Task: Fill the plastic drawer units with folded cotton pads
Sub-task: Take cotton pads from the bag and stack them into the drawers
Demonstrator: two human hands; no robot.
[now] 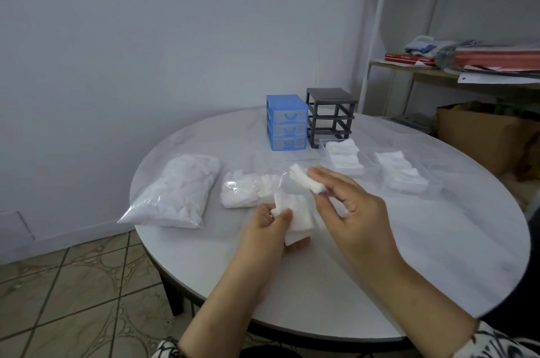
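Observation:
My left hand holds a small stack of white cotton pads above the table, thumb on top. My right hand pinches a folded cotton pad a little higher and to the right. A blue drawer unit with three closed drawers stands at the back of the round white table. Beside it is a dark grey frame with its drawers out. Two clear drawers filled with folded pads lie in front of that frame.
A large sealed bag of pads lies at the table's left. An opened bag of loose pads sits next to it, just behind my left hand. A shelf with papers and a cardboard box stand to the right.

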